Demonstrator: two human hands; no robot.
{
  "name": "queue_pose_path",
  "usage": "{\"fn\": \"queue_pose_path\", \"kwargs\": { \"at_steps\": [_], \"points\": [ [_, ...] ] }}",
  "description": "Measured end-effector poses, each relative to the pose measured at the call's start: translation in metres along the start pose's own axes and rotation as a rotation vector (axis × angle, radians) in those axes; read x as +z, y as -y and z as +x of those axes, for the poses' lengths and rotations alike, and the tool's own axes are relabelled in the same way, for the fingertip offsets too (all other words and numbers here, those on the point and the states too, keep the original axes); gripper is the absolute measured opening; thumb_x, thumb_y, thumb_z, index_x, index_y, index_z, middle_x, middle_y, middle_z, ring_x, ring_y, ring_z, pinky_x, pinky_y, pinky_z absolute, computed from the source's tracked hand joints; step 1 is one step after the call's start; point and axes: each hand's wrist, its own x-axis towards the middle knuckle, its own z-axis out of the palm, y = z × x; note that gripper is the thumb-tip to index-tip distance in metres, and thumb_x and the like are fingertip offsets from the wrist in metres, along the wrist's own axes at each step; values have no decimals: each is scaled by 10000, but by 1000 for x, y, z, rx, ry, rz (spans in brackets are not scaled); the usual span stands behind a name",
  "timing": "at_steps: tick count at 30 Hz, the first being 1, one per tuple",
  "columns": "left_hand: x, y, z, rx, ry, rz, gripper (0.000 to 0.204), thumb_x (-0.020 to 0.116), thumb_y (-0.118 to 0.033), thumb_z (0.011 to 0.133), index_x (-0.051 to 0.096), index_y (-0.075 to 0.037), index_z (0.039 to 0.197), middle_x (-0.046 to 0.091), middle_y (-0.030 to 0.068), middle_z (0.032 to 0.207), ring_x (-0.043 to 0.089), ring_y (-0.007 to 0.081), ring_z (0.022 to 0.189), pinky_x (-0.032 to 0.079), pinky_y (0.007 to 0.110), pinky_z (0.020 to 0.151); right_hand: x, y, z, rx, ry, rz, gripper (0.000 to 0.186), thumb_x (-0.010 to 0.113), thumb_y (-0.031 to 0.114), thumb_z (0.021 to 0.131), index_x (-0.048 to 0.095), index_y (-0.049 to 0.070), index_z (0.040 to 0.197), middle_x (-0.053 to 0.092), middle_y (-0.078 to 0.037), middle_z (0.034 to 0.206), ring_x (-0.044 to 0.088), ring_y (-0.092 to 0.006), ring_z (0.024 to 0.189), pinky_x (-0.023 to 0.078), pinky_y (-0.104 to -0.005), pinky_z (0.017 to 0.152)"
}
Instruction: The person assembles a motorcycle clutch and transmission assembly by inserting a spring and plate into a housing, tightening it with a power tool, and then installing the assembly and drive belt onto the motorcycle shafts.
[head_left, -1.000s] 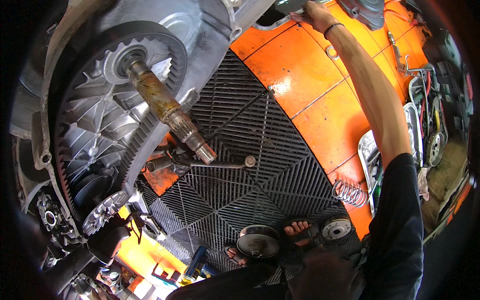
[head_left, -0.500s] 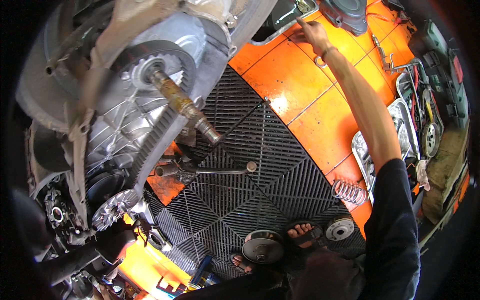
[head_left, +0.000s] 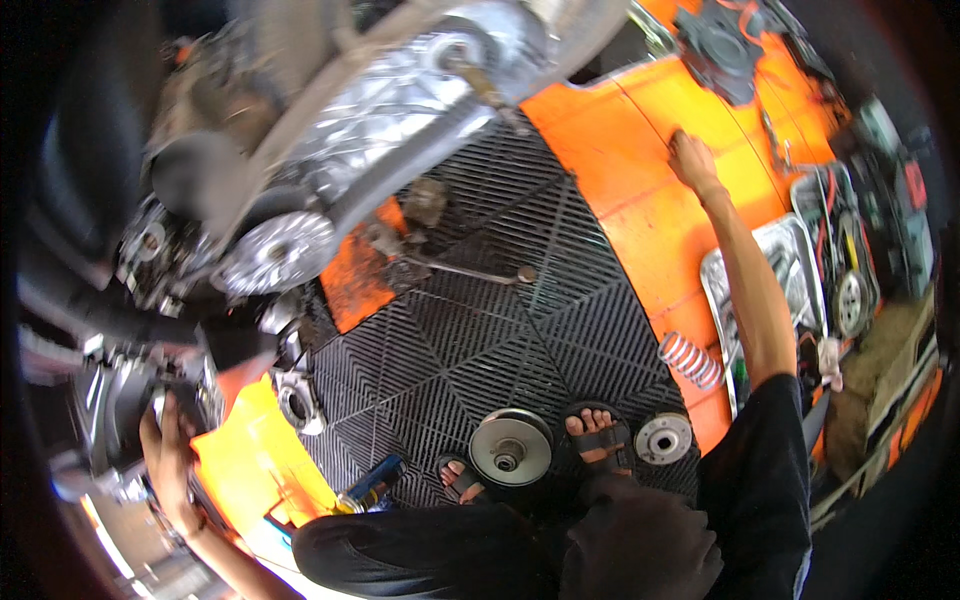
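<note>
My right hand (head_left: 692, 160) is over the orange tiles (head_left: 620, 150), fingers curled; what they hold, if anything, is hidden. My left hand (head_left: 172, 450) is at the lower left, blurred against dark machinery (head_left: 105, 415), its grip unclear. The blurred vehicle transmission case (head_left: 365, 125) fills the upper left, with a rusty shaft (head_left: 475, 80) and finned pulley (head_left: 285, 250). A pulley disc (head_left: 508, 450) and flanged plate (head_left: 662, 438) lie by my sandalled feet. A coil spring (head_left: 690, 360) rests at the tile edge.
Metal trays (head_left: 730, 285) of parts line the right, beside a green case (head_left: 905, 230). A dark cover (head_left: 725, 55) is at the top right. A long wrench (head_left: 470, 268) lies on the black grate mat (head_left: 440, 350). A blue can (head_left: 370, 485) sits at the bottom.
My view has swung, shifting the transmission case up and right in the picture. My right hand has drawn back from the upper tray, curling its fingers. My left hand has appeared at the lower left.
</note>
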Motion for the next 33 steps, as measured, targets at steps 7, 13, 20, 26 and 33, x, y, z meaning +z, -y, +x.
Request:
{"fn": "queue_pose_path", "kwargs": {
  "at_steps": [7,13,20,26,33],
  "points": [
    [-3,-36,-14,185,63,-21,546,662,-433,886,639,79,1076,634,112,808,592,158,616,440,294,499,-4,5,-159,-318,-34,-233,84,616,67,841,626,38,919,620,-151,748,611,-341,699,494,-470,630],
    [-10,2,-1,328,112,66,655,650,-498,878,621,137,1040,639,183,725,642,275,677,490,427,645,-4,38,-249,-399,41,-332,240,654,150,803,627,28,1007,660,-200,946,611,-375,974,447,-508,932],
    [-11,-7,-21,334,66,87,664,659,-466,867,580,174,1025,633,310,708,683,442,788,538,493,755,-103,132,-252,-671,197,126,312,620,294,893,695,28,1038,705,-186,785,690,-371,751,551,-450,657],
    [-15,-3,-28,378,82,74,691,633,-437,892,488,195,1132,655,282,781,672,430,638,549,482,566,-164,158,-212,-514,709,139,447,720,334,837,641,68,1187,709,-174,855,679,-356,781,543,-445,728],
    [-14,-12,-11,179,178,-200,592,607,-385,914,495,112,1215,658,258,843,680,417,676,559,486,616,-266,180,-150,-593,537,-26,462,719,411,842,634,101,1174,714,-183,895,692,-348,832,548,-459,751]
  ]
}}
